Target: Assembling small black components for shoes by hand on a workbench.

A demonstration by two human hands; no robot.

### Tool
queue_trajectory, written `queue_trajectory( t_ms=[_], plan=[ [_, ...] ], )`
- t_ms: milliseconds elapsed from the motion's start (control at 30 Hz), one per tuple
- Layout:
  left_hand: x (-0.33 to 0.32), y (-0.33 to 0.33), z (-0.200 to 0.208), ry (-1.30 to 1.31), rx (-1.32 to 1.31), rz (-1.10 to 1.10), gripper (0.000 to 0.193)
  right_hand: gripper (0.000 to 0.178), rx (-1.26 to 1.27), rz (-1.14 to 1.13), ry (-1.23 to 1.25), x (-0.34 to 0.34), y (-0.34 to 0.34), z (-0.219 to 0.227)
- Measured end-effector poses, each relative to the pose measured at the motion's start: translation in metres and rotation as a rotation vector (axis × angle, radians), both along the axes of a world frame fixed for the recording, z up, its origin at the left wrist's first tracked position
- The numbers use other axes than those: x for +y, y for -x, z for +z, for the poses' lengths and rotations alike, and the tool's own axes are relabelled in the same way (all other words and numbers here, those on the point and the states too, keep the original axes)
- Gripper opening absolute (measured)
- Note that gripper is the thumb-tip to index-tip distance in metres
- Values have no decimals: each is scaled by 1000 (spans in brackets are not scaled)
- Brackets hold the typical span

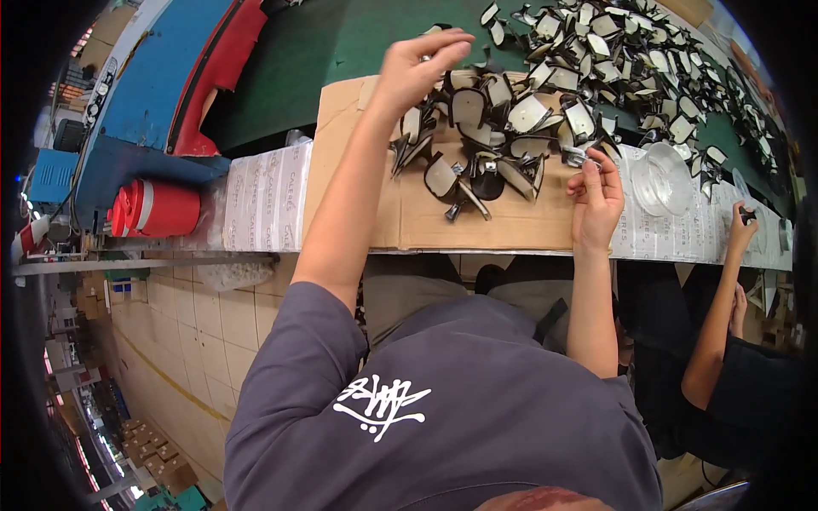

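Note:
Over the far edge of a cardboard sheet (392, 217), my left hand (413, 72) is held out. Its thumb and index finger are apart, and I see nothing between them. Below it lies a heap of curved black-and-cream parts (469, 106), like shoe heel pieces, some with shiny metal bits. My right hand (598, 200) is at the sheet's right side with fingers curled. Its fingertips pinch a small shiny metal piece (579, 159), partly hidden by them. One black-and-cream part (440, 176) lies at the near side of the heap.
A large pile of similar parts (601, 43) covers the green belt (341, 43) beyond. Right of the sheet stands a clear plastic bowl (663, 180). A red jug (166, 209) is at the left. At the far right, a co-worker's hand (743, 223) holds a small dark part.

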State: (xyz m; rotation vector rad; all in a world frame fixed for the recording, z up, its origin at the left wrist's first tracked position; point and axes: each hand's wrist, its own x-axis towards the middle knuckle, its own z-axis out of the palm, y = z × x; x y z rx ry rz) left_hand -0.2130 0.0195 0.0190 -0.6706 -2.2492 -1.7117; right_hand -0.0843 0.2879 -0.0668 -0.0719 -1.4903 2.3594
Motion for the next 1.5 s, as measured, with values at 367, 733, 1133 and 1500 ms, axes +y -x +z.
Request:
queue_trajectory(
  t_ms=[367, 733, 1133, 1500],
  plan=[
    [-12, -176, -14, 257, -131, 38, 38, 20, -10, 67, -2, 1, -2, 5],
    [-9, -162, -54, 110, -101, 58, 21, 27, 54, 294, 315, 12, -21, 24],
    [10, -198, -36, -1099, -855, 0, 23, 32, 328, 213, -689, -66, -66, 84],
    [11, -213, -37, -876, -635, 28, 29, 30, 411, 19, -895, -78, -60, 78]
  ],
)
